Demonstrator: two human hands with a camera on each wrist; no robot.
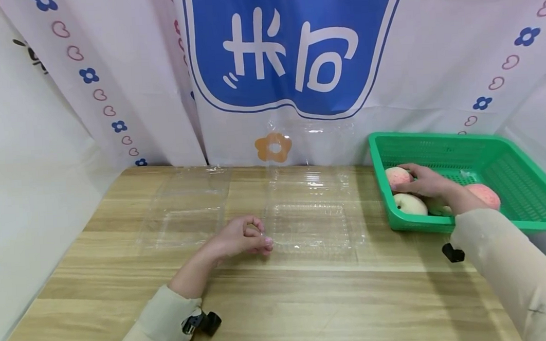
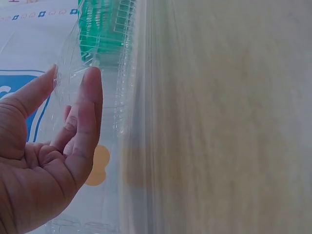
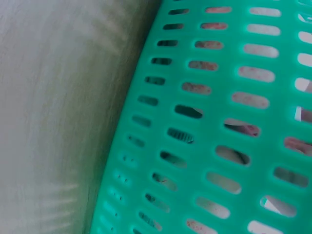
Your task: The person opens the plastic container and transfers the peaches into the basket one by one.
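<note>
My left hand (image 1: 239, 237) is at the near left corner of an open clear plastic clamshell box (image 1: 310, 225), thumb and bent fingers about its rim. In the left wrist view the rim of this box (image 2: 73, 80) passes between thumb and forefinger. Inside the green basket (image 1: 447, 225), my right hand (image 1: 424, 181) holds a pink-and-cream peach (image 1: 397, 175) near the left wall. A paler peach (image 1: 410, 204) lies just in front of it, and a pinker peach (image 1: 485, 195) sits behind the wrist. The right wrist view shows mostly the slotted basket wall (image 3: 219, 136), which hides the hand.
A second open clear box (image 1: 190, 226) lies to the left on the wooden table (image 1: 308, 307). Behind the table hangs a white cloth (image 1: 434, 69) with a blue printed sign. The basket stands at the table's right side.
</note>
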